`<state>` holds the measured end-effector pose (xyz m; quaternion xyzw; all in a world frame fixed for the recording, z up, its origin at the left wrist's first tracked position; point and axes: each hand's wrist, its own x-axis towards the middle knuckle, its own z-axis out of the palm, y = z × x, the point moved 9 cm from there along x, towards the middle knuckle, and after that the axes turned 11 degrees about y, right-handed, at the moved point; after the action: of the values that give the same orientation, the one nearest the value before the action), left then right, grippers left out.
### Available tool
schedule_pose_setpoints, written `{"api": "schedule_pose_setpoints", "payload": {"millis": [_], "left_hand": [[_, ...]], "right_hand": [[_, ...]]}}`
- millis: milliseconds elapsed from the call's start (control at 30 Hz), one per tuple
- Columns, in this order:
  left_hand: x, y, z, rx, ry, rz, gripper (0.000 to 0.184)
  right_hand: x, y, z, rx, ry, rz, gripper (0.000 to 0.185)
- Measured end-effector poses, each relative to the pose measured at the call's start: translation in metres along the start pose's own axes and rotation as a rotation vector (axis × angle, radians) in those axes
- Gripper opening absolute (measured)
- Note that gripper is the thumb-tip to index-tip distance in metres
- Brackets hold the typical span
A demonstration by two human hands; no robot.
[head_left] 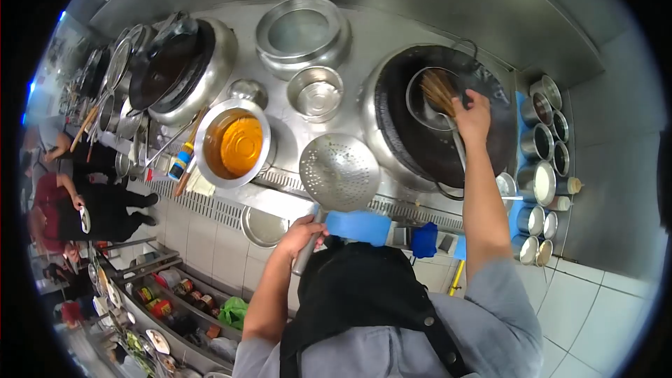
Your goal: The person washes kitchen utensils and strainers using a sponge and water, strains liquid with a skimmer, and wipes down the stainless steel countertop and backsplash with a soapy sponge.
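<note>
My left hand [302,236] is closed round the handle of a perforated strainer [339,171], whose round bowl faces up over the front edge of the stove. My right hand [472,115] reaches over the large dark wok [490,147] on the right. Its fingers are closed at the end of a bamboo wok brush [438,89], with the bristles pointing left. Beneath the brush lies a round ladle [418,108] in the wok, its handle [459,148] running past my right wrist. A blue cloth [358,227] is beside my left hand.
A pot of orange oil [241,147], a steel bowl [315,94] and a large round pot [301,31] stand on the stove. Another wok [171,70] is at left. Several seasoning tins [537,141] line the right side. People [52,203] stand at far left.
</note>
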<state>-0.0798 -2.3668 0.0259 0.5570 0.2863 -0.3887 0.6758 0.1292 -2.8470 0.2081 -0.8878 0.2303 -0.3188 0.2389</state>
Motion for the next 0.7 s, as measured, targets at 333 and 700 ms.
{"api": "schedule_pose_setpoints", "payload": {"millis": [333,700], "left_hand": [[0.008,0.023,-0.023,0.318,-0.019,0.058,0.020],[-0.018,0.074,-0.024,0.319,-0.011,0.054,0.032]], "right_hand": [[-0.140,-0.105,0.222,0.301,-0.613,0.177,0.077],[-0.006,-0.220,0.259,0.201,-0.494,-0.140,0.026]]}}
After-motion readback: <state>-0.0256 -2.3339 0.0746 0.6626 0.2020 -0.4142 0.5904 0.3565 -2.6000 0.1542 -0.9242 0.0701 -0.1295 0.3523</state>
